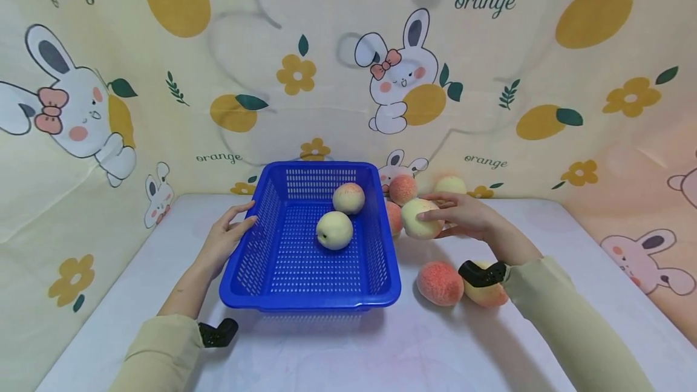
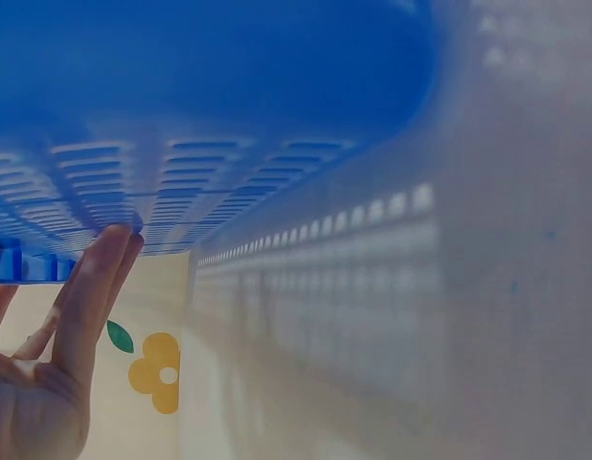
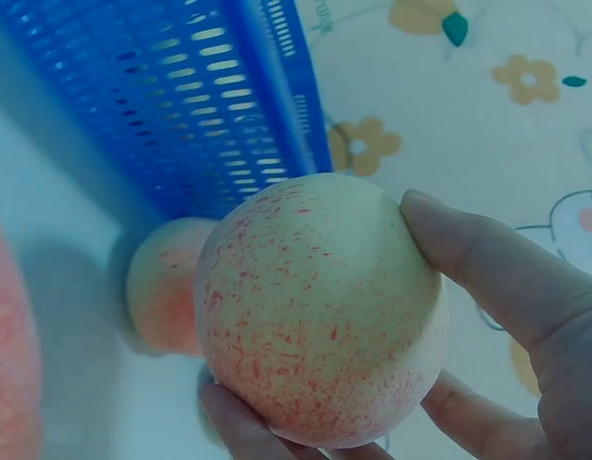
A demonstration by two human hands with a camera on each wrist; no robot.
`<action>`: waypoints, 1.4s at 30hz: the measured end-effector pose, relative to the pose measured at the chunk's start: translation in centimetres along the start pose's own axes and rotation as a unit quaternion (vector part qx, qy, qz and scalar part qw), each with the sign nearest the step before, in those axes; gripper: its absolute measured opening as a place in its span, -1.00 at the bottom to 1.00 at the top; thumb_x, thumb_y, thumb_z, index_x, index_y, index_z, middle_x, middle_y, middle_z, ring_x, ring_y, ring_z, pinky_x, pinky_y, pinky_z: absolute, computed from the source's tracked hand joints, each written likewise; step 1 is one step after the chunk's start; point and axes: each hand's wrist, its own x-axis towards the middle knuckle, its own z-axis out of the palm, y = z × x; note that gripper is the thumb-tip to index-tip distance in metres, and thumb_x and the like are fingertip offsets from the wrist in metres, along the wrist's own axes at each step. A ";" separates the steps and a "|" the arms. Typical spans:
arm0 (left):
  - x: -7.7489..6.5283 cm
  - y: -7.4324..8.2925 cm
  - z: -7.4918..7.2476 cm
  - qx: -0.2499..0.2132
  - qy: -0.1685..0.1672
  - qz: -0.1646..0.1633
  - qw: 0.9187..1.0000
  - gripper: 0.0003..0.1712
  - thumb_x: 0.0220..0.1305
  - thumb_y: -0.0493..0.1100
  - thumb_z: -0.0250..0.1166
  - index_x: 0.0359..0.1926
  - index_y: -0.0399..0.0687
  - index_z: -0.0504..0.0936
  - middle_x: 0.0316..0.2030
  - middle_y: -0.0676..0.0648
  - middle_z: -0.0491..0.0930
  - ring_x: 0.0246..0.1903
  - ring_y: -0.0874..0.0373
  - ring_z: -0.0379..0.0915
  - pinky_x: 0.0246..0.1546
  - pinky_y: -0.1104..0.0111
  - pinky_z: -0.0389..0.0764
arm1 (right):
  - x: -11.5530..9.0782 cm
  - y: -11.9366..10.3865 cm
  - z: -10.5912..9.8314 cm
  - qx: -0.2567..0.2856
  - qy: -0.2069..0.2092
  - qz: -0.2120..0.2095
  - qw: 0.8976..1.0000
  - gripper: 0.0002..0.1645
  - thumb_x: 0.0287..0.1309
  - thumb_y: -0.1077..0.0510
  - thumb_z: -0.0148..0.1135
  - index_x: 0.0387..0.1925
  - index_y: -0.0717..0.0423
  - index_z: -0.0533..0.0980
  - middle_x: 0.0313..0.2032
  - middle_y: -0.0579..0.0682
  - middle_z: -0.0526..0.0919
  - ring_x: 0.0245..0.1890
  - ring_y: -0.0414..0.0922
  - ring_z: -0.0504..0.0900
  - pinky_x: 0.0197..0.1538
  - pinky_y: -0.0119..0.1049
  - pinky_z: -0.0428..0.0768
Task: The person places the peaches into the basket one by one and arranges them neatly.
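One white table spreads across the 6 o'clock side of my head view. On it stands the blue basket, thin-walled plastic that I judge light, stiff and easily nudged; its rim offers the surest hold. At the basket's 9 o'clock, the left hand has its fingers straight and parted, touching the rim and outer side. Out at 3 o'clock, the right hand pinches the pale peach between thumb and fingers, just beside the basket. Two more peaches lie inside, towards 2 o'clock. I expect the pale peach to weigh little; its firmness I cannot tell, so I favour a gentle grip around its widest part.
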 end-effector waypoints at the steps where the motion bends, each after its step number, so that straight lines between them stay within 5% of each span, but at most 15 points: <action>1: 0.0 0.0 0.0 0.001 0.000 0.000 1.000 -0.34 0.44 0.13 0.01 0.46 0.10 0.13 0.17 -0.39 0.46 -0.18 0.15 0.63 -0.28 0.43 0.65 | 0.0 -0.1 0.0 -0.001 0.001 -0.001 1.000 -0.16 0.21 0.01 0.26 0.40 0.18 0.14 0.27 0.34 0.30 0.01 0.02 0.48 -0.01 -0.11 0.63; 23: 0.1 0.0 -0.2 -0.005 -0.002 -0.008 1.000 -0.33 0.44 0.14 0.02 0.47 0.13 0.12 0.18 -0.38 0.45 -0.21 0.19 0.63 -0.29 0.42 0.65 | 0.9 -5.4 3.6 -0.036 -0.030 -0.058 0.997 -0.28 0.16 0.06 0.32 0.31 0.09 0.28 0.23 0.23 0.40 0.10 0.09 0.48 -0.02 -0.08 0.64; 31: 0.2 -0.2 -0.1 -0.011 -0.007 -0.003 1.000 -0.33 0.44 0.13 0.01 0.47 0.13 0.10 0.18 -0.39 0.45 -0.18 0.13 0.64 -0.29 0.38 0.67 | 1.7 -6.4 5.8 -0.045 -0.063 -0.091 0.993 -0.30 0.13 0.14 0.32 0.29 0.19 0.32 0.11 0.28 0.47 -0.04 0.02 0.53 -0.08 -0.05 0.66; 42: 0.2 -0.3 -0.1 -0.013 -0.004 -0.005 1.000 -0.34 0.44 0.13 0.02 0.47 0.15 0.12 0.18 -0.38 0.46 -0.19 0.15 0.64 -0.29 0.40 0.66 | 2.3 -6.9 8.3 -0.053 -0.072 -0.063 0.994 -0.30 0.12 0.09 0.36 0.27 0.13 0.34 0.10 0.28 0.42 -0.04 0.05 0.53 -0.06 -0.10 0.66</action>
